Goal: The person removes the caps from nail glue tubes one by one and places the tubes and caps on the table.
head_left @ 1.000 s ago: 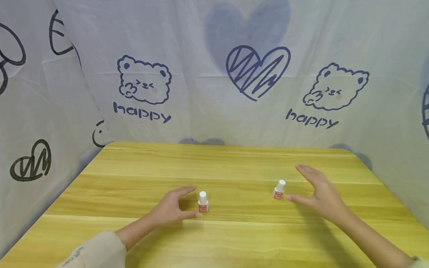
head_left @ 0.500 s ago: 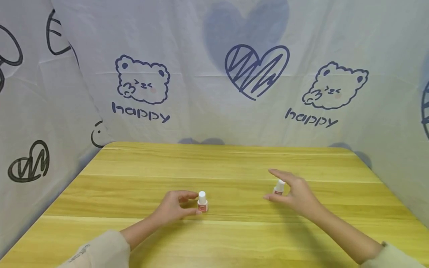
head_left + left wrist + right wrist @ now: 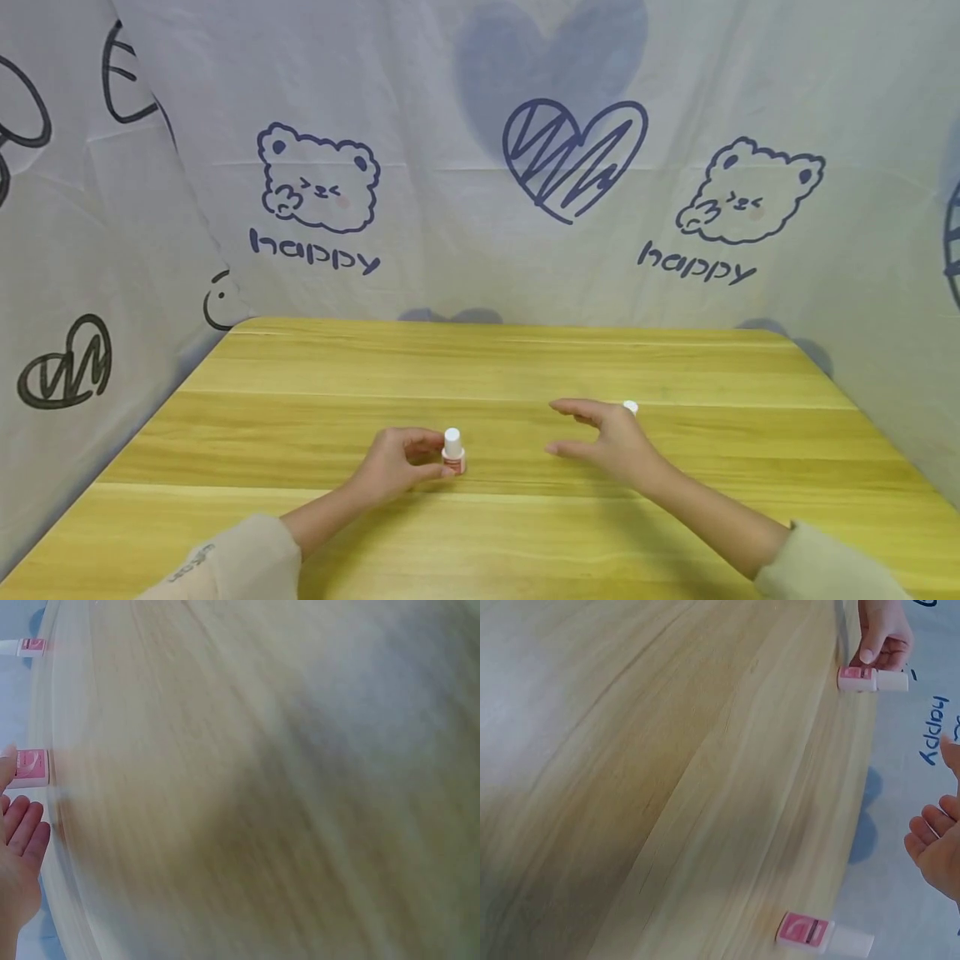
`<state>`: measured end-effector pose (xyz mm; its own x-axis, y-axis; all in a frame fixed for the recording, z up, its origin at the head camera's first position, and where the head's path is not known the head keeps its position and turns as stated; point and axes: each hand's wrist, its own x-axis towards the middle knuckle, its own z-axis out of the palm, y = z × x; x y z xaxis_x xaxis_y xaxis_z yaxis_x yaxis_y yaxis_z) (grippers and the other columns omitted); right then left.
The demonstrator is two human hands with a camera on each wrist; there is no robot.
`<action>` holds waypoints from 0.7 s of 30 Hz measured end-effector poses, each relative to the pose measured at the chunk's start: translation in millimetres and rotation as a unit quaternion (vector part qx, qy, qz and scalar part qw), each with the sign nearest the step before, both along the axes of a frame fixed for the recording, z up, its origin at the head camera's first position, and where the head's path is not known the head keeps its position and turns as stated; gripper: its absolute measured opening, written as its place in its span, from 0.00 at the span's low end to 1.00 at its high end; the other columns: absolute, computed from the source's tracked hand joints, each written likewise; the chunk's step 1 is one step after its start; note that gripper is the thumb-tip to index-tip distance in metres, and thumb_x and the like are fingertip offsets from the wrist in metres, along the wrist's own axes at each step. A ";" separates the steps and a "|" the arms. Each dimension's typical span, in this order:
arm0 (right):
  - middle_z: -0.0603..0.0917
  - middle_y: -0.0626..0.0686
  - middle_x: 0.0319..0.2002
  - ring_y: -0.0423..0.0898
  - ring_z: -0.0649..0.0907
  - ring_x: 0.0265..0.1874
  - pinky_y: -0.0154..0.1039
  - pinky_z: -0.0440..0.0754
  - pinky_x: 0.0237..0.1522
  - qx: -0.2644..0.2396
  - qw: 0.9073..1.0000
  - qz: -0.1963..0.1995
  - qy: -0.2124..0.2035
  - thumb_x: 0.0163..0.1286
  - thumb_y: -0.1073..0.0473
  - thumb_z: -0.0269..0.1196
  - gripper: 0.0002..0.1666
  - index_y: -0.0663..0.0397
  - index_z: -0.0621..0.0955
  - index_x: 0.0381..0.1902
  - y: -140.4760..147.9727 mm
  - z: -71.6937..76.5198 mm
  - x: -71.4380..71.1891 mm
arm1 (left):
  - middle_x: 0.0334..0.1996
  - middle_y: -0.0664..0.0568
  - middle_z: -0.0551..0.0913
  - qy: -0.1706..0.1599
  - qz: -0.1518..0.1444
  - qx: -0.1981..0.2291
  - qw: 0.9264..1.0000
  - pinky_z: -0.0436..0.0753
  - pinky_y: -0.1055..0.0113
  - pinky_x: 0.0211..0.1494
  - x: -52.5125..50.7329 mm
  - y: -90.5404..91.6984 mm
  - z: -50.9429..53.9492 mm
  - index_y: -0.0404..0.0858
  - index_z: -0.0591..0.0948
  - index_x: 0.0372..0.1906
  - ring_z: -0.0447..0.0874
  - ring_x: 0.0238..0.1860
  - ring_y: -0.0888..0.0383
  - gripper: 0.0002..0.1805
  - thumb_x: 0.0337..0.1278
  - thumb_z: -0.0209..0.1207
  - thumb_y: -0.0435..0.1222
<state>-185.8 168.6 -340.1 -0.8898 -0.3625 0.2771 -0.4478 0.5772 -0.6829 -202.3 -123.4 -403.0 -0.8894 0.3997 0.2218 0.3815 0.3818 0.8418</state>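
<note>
A small white bottle with a pink-red label [image 3: 453, 450] stands upright left of the table's middle. My left hand [image 3: 393, 462] pinches it low down, thumb at the label and index finger at the far side. My right hand [image 3: 622, 442] is above the table with thumb and fingers spread apart and nothing between them. Behind it stands a second, similar bottle, of which only the white cap [image 3: 631, 407] shows in the head view. The right wrist view shows this second bottle [image 3: 806, 931] whole, apart from the right hand.
Both bottles stand on a yellow wood-grain table [image 3: 375, 367] with rounded far corners. A white cloth [image 3: 450, 233] printed with hearts and bears hangs behind it and along both sides.
My right hand has moved left past the second bottle, which stays put and is now mostly hidden. My left fingers have closed in on the first bottle.
</note>
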 end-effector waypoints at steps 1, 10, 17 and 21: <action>0.80 0.63 0.52 0.61 0.78 0.54 0.50 0.75 0.56 -0.004 1.000 0.004 -0.008 0.55 0.57 0.69 0.30 0.67 0.77 0.53 -2.6 -0.5 -0.1 | 0.40 0.36 0.84 -0.002 -0.001 0.002 1.000 0.83 0.67 0.45 0.1 0.2 0.0 0.25 0.81 0.42 0.85 0.41 0.46 0.19 0.44 0.68 0.33; 0.80 0.64 0.53 0.59 0.79 0.53 0.46 0.76 0.56 -0.029 0.998 0.045 -0.041 0.57 0.58 0.67 0.28 0.69 0.77 0.52 -28.7 -10.9 -1.5 | 0.38 0.37 0.85 -0.024 -0.009 0.025 0.999 0.83 0.70 0.44 0.7 0.3 -0.5 0.26 0.81 0.41 0.86 0.39 0.48 0.17 0.46 0.67 0.32; 0.81 0.63 0.51 0.58 0.79 0.52 0.46 0.76 0.56 -0.050 0.996 0.048 -0.050 0.57 0.60 0.67 0.26 0.69 0.77 0.51 -47.0 -16.9 -3.0 | 0.38 0.37 0.85 -0.030 -0.007 0.026 0.999 0.83 0.69 0.43 1.2 2.2 -1.0 0.26 0.82 0.41 0.86 0.40 0.48 0.16 0.46 0.67 0.32; 0.81 0.63 0.51 0.58 0.79 0.52 0.46 0.76 0.56 -0.061 0.995 0.041 -0.062 0.58 0.60 0.67 0.25 0.69 0.78 0.51 -55.3 -17.4 -4.1 | 0.38 0.36 0.85 -0.027 -0.002 0.025 0.999 0.83 0.70 0.42 1.8 4.3 -0.6 0.26 0.82 0.40 0.86 0.39 0.48 0.16 0.46 0.67 0.32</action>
